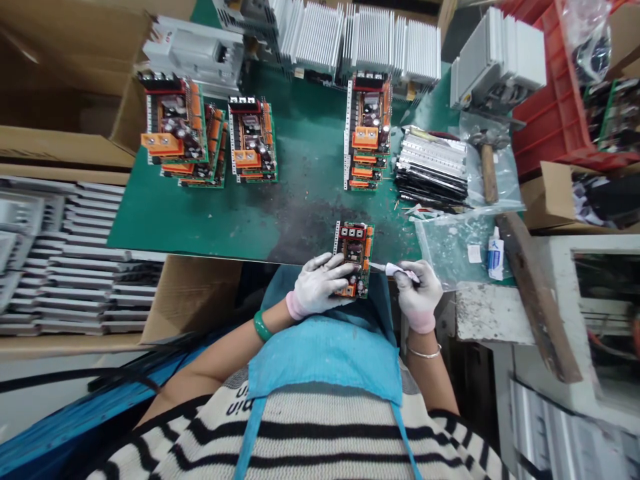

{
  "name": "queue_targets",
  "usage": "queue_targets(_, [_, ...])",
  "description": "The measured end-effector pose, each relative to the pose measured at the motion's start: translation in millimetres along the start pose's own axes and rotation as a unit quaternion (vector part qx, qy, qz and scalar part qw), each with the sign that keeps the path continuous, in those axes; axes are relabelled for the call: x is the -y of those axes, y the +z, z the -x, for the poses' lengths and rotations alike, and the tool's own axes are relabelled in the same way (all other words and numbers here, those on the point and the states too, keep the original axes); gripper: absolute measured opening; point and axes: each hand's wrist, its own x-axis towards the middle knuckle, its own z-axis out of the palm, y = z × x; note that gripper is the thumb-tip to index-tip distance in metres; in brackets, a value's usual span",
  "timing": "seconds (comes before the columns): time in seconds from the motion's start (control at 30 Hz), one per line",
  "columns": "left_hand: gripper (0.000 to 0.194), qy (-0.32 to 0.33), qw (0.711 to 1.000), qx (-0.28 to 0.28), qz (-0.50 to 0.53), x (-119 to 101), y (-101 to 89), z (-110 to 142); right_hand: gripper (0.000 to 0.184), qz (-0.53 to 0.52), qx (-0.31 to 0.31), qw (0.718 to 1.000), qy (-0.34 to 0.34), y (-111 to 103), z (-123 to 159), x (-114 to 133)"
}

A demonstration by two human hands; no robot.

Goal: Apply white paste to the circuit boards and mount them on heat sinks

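At the front edge of the table a circuit board [355, 248] with orange and black parts sticks out over my lap. My left hand [320, 285], in a white glove, grips it from the left, fingers lying across its lower half. In my gloved right hand [421, 291] is a small white glue tube [400, 272], partly covered by the fingers. Its thin nozzle points left and reaches the board's right edge; whether it touches cannot be made out.
Stacked circuit boards [367, 133] stand beyond, with more boards [175, 127] at left. Finned heatsinks [320, 40] line the back. At right are metal strips [433, 167], a hammer [489, 167], another tube [495, 255], a wooden bar [540, 300] and a red crate [555, 100].
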Motion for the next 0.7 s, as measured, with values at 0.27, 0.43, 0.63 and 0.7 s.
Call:
queue_targets(0.27, [0.026, 0.015, 0.999, -0.029, -0.018, 0, -0.3, 0, 0.026, 0.048, 0.010, 0.999, 0.006, -4, 4, 5])
queue_targets(0.43, [0.027, 0.017, 0.999, -0.047, -0.017, -1, -0.6, 0, 0.025, 0.055, 0.018, 0.998, -0.033, -7, 1, 10])
queue_targets(0.63, [0.025, 0.009, 0.999, -0.030, -0.008, -2, -3.2, -1, 0.023, 0.059, 0.031, 0.996, -0.057, -11, -1, 13])
queue_targets(0.7, [0.026, 0.016, 0.999, -0.048, -0.009, -2, -3.9, -2, 0.022, 0.063, 0.025, 0.995, -0.074, -11, 0, 13])
